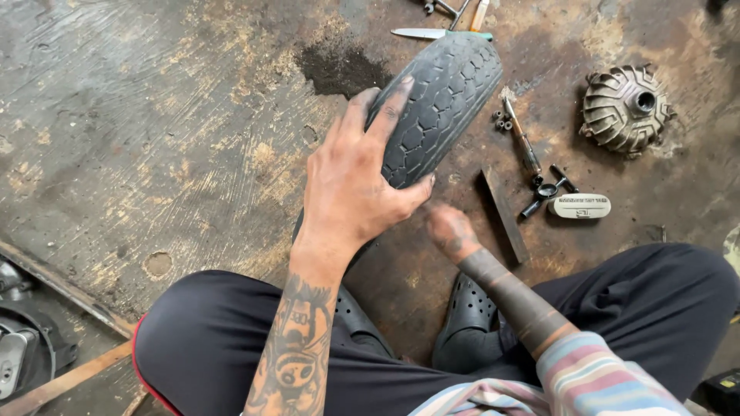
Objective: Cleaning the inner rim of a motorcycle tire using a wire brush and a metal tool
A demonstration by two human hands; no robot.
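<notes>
Stained floor point(154, 154): left hand point(354, 185) grips tyre point(443, 100), right hand point(451, 229) below.

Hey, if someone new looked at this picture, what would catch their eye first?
The black rubber tyre with a honeycomb tread stands at centre on the stained floor, gripped from above by the left hand. The right hand is blurred beside its lower edge. At upper right lies a round finned metal part.

Right hand point(449, 229) blurred (fingers unclear), tyre point(439, 100) base hidden behind left hand point(354, 185)
</notes>
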